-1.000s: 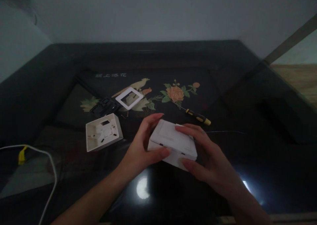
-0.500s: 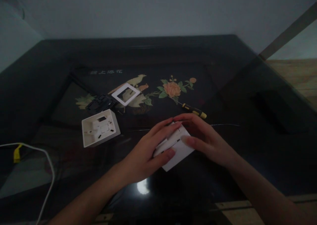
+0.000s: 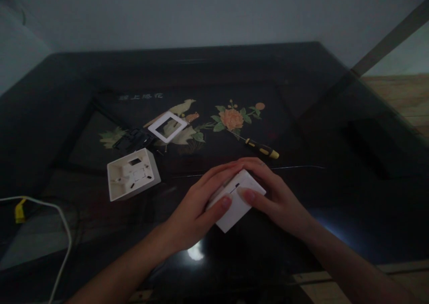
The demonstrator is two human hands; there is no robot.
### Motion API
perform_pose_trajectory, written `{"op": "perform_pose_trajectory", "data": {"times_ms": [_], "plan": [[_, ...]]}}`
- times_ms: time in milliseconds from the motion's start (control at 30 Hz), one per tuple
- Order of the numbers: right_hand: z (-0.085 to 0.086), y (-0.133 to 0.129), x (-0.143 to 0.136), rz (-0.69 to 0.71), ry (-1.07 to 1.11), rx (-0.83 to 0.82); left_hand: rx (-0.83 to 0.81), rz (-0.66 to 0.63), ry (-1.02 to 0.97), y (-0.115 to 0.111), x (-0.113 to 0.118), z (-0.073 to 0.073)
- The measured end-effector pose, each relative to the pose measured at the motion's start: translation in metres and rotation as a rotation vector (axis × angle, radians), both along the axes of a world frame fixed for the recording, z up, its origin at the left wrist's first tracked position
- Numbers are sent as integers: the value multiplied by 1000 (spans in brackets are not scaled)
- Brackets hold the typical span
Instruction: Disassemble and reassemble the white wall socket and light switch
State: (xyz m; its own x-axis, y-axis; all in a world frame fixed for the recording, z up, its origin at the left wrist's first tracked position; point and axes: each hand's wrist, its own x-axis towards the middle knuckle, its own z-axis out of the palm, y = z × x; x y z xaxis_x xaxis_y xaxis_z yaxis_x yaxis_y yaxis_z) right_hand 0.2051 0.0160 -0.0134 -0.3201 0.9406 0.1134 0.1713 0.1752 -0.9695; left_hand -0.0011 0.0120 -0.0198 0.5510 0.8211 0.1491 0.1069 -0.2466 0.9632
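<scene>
Between my two hands is a white plastic junction box [image 3: 233, 214], squarish and tilted, with a seam and a small dark slot across its visible side. My left hand [image 3: 203, 203] wraps its left side, thumb pressed near the seam and fingers over the top. On the other side my right hand [image 3: 279, 201] closes round it, its thumb beside the slot. The fingertips of both hands meet along the upper edge. Fingers cover much of the box's far face. Beyond my right hand lies a screwdriver [image 3: 262, 148] with a black and yellow handle.
Another white box [image 3: 156, 170], open-faced, sits on the dark glossy table [image 3: 201, 72]. Behind it are a white square frame [image 3: 150, 128], a black plastic part [image 3: 132, 141] and small screws [image 3: 165, 149]. A white cable [image 3: 69, 232] with a yellow tag [image 3: 19, 211] runs at the left.
The box has turned slightly in my hands, and its two parts appear closer together along the seam. My fingers have closed over its upper edge. The view has shifted a little.
</scene>
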Motion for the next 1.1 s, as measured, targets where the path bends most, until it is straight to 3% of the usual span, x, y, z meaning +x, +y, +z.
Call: {"op": "perform_pose_trajectory", "data": {"times_ms": [233,400,533,667,800,967,1100], "plan": [[-1,-8,-6,-155,203,-127,-359,234,-245,1,7,-4],[-5,-15,-17,-277,382,-123,-636,193,-394,-2,10,-3],[-5,-21,-22,-314,410,-101,-650,158,-424,-3,9,-2],[-3,-20,-19,-291,395,-113,-609,151,-327,0,4,1],[1,-12,-12,-175,379,-256,-552,217,-340,2,2,4],[3,-8,-11,46,349,-462,-536,391,-402,3,3,6],[1,-12,-17,17,371,-485,-635,368,-497,0,9,5]]}}
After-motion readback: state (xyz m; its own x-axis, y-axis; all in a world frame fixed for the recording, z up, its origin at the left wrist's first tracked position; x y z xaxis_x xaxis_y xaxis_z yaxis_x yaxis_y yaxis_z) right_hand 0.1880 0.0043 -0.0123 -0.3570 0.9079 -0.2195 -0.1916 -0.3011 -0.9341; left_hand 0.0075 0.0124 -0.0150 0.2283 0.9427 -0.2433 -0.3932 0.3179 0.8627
